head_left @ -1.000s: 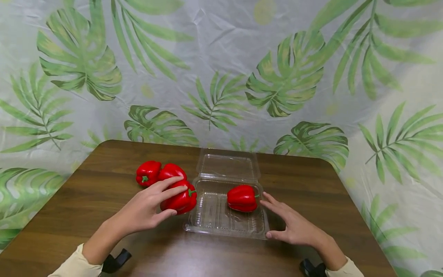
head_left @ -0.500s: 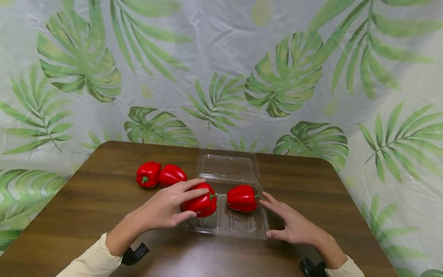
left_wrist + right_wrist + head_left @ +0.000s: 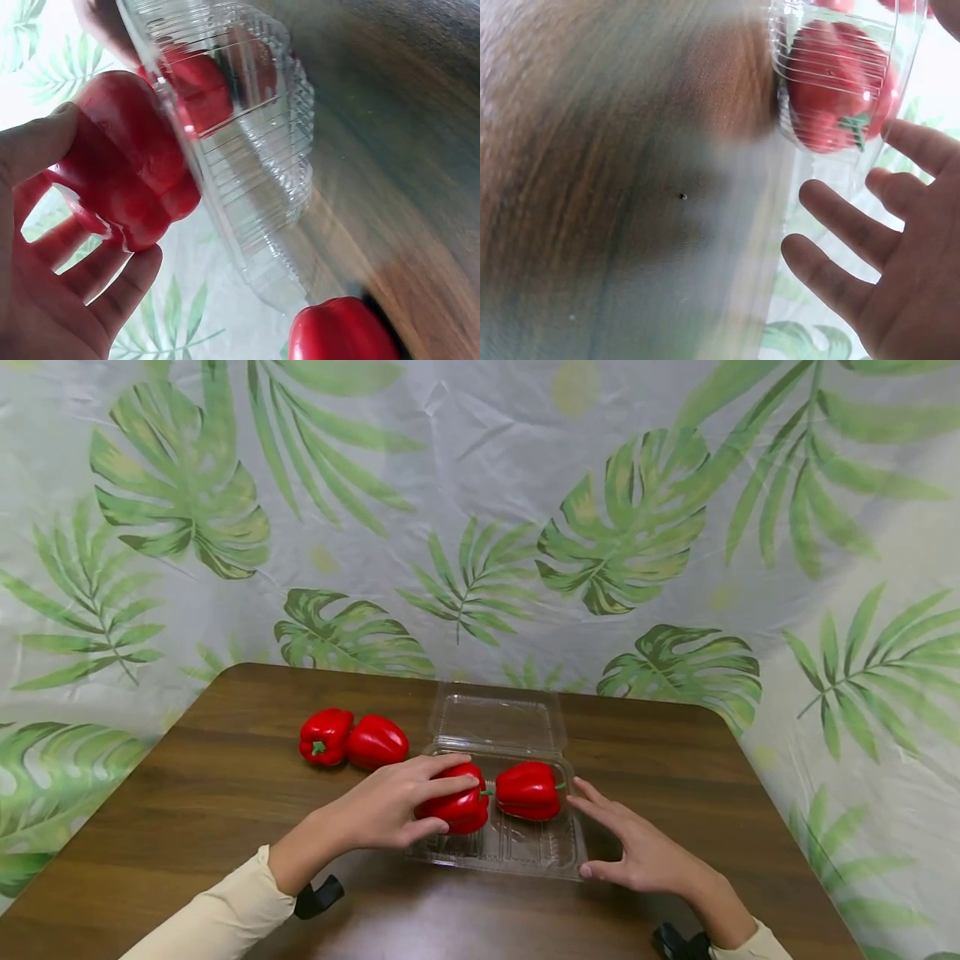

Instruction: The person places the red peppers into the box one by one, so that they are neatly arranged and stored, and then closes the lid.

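My left hand (image 3: 390,802) grips a red bell pepper (image 3: 463,806) between thumb and fingers. In the left wrist view this held pepper (image 3: 131,157) is above the rim of a clear plastic clamshell container (image 3: 247,142). Another red bell pepper (image 3: 528,791) lies in the right half of the container (image 3: 495,860), its green stem pointing right. My right hand (image 3: 637,847) is at the container's right side with fingers spread. In the right wrist view one of its fingers (image 3: 922,146) touches or nearly touches the rim.
Two more red bell peppers, one (image 3: 326,737) with its stem towards me and one (image 3: 377,742) beside it, lie on the brown wooden table (image 3: 187,793) left of the container. The container's clear lid (image 3: 498,720) lies folded back behind it. A leaf-patterned cloth (image 3: 480,485) hangs behind the table.
My left hand has carried the bell pepper rightward, from left of the container to over its left half. The right hand and the other peppers have stayed in place.
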The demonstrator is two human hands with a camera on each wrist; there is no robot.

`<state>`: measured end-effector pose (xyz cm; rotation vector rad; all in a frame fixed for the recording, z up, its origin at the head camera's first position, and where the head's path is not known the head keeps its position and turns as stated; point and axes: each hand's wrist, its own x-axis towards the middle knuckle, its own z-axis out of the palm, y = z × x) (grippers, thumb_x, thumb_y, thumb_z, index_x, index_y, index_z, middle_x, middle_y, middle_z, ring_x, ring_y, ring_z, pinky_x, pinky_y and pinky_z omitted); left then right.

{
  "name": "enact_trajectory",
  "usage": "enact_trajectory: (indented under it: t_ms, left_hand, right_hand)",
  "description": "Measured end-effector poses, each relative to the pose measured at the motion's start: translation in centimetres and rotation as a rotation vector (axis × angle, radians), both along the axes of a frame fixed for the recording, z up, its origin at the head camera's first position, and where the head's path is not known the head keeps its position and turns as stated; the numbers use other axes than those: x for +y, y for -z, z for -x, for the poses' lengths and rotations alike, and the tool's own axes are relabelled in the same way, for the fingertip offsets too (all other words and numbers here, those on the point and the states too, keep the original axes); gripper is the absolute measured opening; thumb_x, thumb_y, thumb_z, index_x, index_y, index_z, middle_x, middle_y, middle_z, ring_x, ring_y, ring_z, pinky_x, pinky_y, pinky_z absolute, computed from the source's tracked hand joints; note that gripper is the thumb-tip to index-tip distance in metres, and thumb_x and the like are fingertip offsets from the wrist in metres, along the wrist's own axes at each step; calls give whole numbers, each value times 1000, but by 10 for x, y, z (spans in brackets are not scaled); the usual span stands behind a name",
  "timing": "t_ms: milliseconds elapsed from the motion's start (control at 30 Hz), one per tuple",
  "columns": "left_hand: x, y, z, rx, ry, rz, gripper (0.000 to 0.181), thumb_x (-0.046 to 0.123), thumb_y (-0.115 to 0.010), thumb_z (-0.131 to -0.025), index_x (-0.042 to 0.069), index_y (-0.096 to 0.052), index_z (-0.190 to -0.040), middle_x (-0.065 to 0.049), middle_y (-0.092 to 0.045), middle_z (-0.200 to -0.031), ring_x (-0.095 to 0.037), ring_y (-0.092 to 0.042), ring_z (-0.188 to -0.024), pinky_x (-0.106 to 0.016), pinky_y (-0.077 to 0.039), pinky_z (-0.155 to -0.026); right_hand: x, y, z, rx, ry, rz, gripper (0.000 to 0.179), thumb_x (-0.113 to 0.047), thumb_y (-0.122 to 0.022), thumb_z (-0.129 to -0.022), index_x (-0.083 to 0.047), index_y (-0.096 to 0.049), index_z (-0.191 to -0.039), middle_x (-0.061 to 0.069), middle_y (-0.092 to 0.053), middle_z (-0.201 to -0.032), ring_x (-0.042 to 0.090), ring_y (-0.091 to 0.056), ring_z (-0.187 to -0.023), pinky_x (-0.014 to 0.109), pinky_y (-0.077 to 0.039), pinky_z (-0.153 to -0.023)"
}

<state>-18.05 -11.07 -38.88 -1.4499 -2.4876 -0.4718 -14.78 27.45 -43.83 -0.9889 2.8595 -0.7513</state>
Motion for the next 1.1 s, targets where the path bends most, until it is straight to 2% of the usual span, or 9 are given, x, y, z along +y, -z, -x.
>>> enact_trajectory:
  t_ms: [200,367,633,833,1100]
  left_hand:
    - [3,6,2,-38,7,31,61,29,-76,-85,22,-54,-142,-11,-50,-150,-28,-57,-130,-46,-56,-96]
    - [5,8,4,-39,4,55,62,30,-75,-86,23,-53,-143,-11,-49,-151,-28,-57,-130,-45,-56,-94]
    - [9,9,4,-47,-2,76,62,31,-75,-87,24,-52,-144,-10,-49,-152,-28,-57,-130,-45,-56,-94]
    - [20,9,4,-53,21,71,60,32,-74,-87,24,-53,-143,-9,-49,-151,-26,-57,-131,-43,-55,-97]
    - [26,8,5,-48,41,88,59,31,-75,-86,25,-54,-142,-7,-48,-151,-24,-56,-131,-43,-55,-97]
  right_hand:
    - [1,0,0,14,3,-8,80,-46,-74,-84,-16,-43,-151,16,-31,-162,42,-43,-141,68,-43,-100]
    - [0,1,1,8,0,-2,80,-46,-74,-84,-16,-42,-151,17,-31,-162,43,-42,-141,69,-42,-100]
    - [-2,0,2,25,-7,-13,80,-47,-73,-84,-18,-42,-151,16,-31,-162,42,-44,-140,67,-45,-99]
    - [1,1,-1,42,6,-16,80,-46,-75,-83,-16,-44,-150,18,-33,-161,43,-46,-138,67,-46,-97]
    - [-2,-1,0,23,8,0,80,-47,-74,-83,-16,-43,-151,18,-32,-161,45,-45,-138,69,-45,-97]
